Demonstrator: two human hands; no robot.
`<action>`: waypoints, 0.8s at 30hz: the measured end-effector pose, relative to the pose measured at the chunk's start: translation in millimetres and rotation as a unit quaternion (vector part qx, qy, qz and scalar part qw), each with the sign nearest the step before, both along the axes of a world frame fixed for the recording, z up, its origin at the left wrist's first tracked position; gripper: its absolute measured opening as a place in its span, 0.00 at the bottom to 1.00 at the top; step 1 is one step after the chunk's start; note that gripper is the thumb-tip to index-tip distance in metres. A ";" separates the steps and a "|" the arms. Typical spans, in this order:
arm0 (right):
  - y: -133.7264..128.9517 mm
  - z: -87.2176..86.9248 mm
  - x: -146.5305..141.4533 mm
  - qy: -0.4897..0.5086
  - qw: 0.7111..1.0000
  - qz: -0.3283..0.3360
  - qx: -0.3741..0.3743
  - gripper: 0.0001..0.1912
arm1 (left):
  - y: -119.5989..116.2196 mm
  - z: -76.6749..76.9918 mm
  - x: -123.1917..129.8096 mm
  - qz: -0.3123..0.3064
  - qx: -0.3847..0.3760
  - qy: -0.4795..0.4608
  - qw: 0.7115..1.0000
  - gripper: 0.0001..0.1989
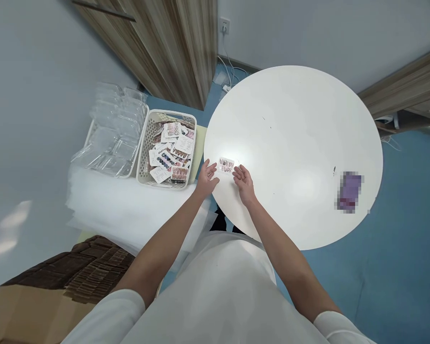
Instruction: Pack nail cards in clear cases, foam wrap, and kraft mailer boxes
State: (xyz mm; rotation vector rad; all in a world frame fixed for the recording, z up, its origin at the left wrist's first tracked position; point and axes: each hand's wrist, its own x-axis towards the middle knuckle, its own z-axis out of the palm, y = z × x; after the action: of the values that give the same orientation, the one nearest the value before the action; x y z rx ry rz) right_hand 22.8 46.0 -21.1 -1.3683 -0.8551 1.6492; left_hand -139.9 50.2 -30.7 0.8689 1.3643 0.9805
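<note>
Near frame centre, a small, rectangular clear-plastic pack of pinkish false nails [226, 165] lies between the bare left hand [206, 181] and right hand [245, 186], both loosely spread, edge contact unclear.

Both hands sit forward of your white-clothed torso [215, 286], near each other but apart. Your bare left hand [205, 181] is unclenched, fingers slightly parted and bent, thumb held away from them and pointing inward. Your bare right hand [245, 186] is loosely curved, its fingers angled toward the left. Wrists look close to straight. Your bare left forearm [172, 234] runs forward and rightward; your bare right forearm [281, 243] runs forward and leftward, so the two converge. Short white fabric sleeves [111, 310] cover the upper arms.
</note>
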 end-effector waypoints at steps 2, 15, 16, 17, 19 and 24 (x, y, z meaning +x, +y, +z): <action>-3.8 0.2 5.5 -0.001 1.000 -0.002 0.005 0.31 | -5.1 0.5 1.1 0.009 0.003 -0.002 1.000 0.40; -77.4 19.9 56.5 -0.072 0.987 0.142 0.014 0.25 | -111.8 32.5 24.7 0.053 -0.066 0.098 0.992 0.24; -81.1 19.3 58.2 -0.088 0.983 0.162 0.018 0.24 | -121.9 34.3 26.5 0.062 -0.066 0.115 0.989 0.23; -83.9 18.8 58.8 -0.104 0.977 0.185 0.027 0.23 | -131.7 36.5 27.7 0.068 -0.068 0.130 0.987 0.22; -87.4 19.8 56.3 -0.132 0.962 0.230 0.059 0.22 | -150.1 43.1 28.0 0.074 -0.074 0.160 0.982 0.21; -91.7 32.7 36.0 -0.168 0.924 0.313 0.139 0.20 | -186.7 63.1 13.5 0.071 -0.079 0.223 0.969 0.22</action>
State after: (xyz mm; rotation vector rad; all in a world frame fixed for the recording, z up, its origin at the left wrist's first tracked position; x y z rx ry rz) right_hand 58.7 -45.7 11.6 -1.2619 -1.8067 1.6658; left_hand -126.4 -136.5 32.4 0.9132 1.8828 0.7957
